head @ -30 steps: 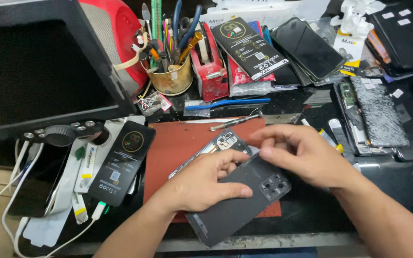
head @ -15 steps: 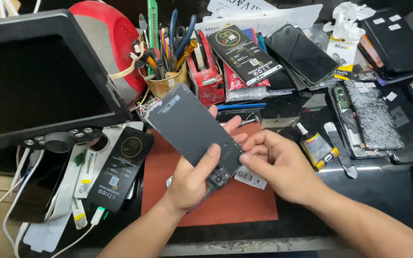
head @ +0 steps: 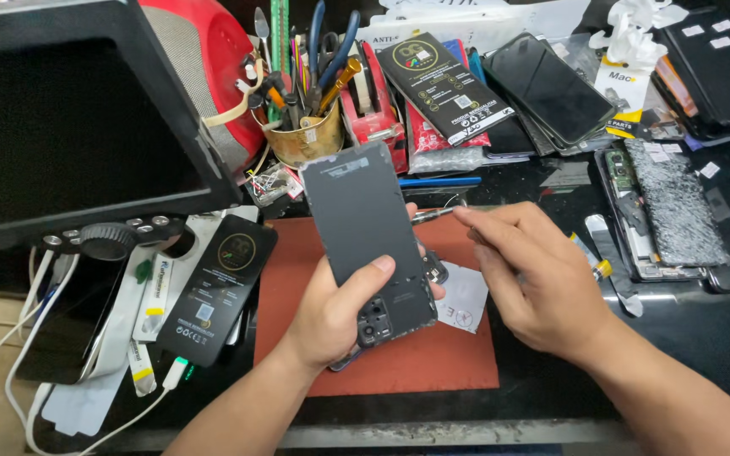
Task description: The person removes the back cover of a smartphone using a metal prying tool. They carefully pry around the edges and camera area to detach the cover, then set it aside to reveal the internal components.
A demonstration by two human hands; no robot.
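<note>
Holding a dark phone back panel upright at frame centre, above the red mat.

My left hand clasps its lower end; my right hand pinches thin tweezers, tips hidden behind the panel. Upper centre, a brass cup bristles with tools; the monitor is cut off upper left.

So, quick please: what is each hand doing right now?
Left hand: closed, holding the dark phone back cover.
Right hand: fingers pinched on thin metal tweezers, beside the cover.
</note>
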